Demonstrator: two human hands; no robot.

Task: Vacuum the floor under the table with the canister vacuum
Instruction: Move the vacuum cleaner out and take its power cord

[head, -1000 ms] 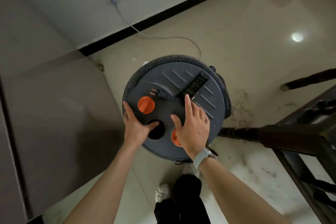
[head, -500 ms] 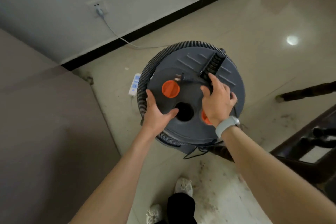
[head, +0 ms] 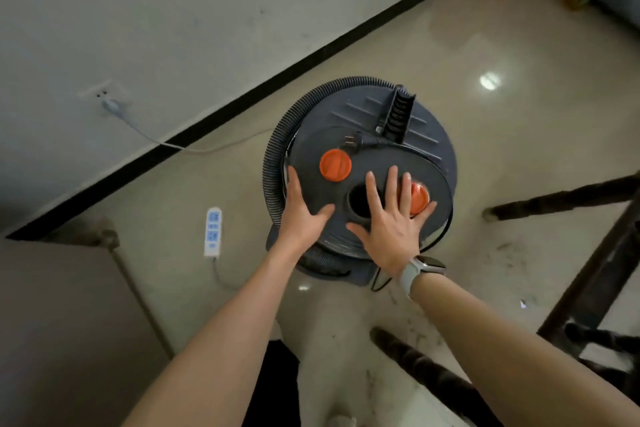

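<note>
- No legible text, brand, number or sign in view.
- White plastic power strip (head: 212,231) on the floor: blue label patches, characters too small to read.

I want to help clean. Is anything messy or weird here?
Yes. The vacuum's plug lies loose on top of the vacuum, not in the power strip, so it has no power yet. Dark dirt is scattered on the floor near the table legs.

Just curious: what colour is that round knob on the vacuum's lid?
Orange. The knob shows best in the head view, against the grey lid.
</note>
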